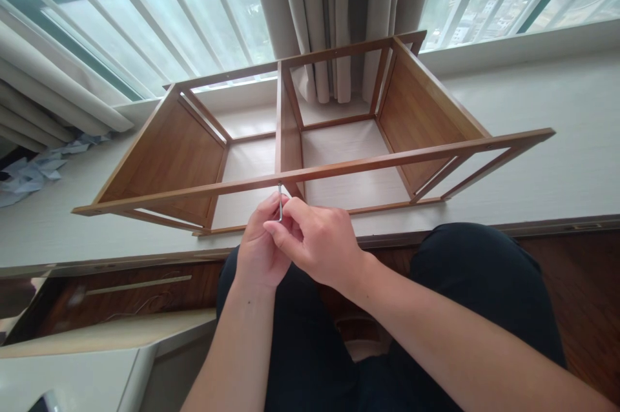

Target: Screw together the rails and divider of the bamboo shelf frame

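Hex key point(280, 203) — pinched by left hand point(260, 247) and right hand point(317, 241) | tip at frame rail point(339, 169)

Directly above both grips, the front rail point(339, 170) of the wooden shelf frame point(169, 154) bars the way; open bays lie beyond it, split by a divider panel point(285, 134).

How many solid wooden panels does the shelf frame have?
3. The left end panel, the middle divider and the right end panel of the wooden shelf frame. Both hands, left hand and right hand, hold a hex key at the front rail.
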`<move>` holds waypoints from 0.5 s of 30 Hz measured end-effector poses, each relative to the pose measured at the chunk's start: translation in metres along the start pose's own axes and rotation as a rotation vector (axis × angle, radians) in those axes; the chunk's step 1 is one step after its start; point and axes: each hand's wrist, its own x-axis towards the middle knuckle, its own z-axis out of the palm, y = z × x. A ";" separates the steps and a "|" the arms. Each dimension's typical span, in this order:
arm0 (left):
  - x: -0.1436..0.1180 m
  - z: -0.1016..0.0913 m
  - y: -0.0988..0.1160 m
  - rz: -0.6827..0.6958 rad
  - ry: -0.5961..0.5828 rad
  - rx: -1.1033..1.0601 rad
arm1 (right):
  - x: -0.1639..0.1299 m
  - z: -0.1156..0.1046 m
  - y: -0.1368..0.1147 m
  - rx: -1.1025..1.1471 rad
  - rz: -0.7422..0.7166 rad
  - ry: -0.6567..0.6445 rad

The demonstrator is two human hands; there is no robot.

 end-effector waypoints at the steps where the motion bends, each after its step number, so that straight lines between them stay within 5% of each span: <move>1: 0.000 0.000 0.000 0.003 0.000 0.006 | 0.000 0.000 0.000 0.001 0.000 -0.007; 15: 0.002 -0.004 -0.002 0.034 -0.035 0.088 | 0.003 -0.003 -0.005 -0.068 -0.026 -0.086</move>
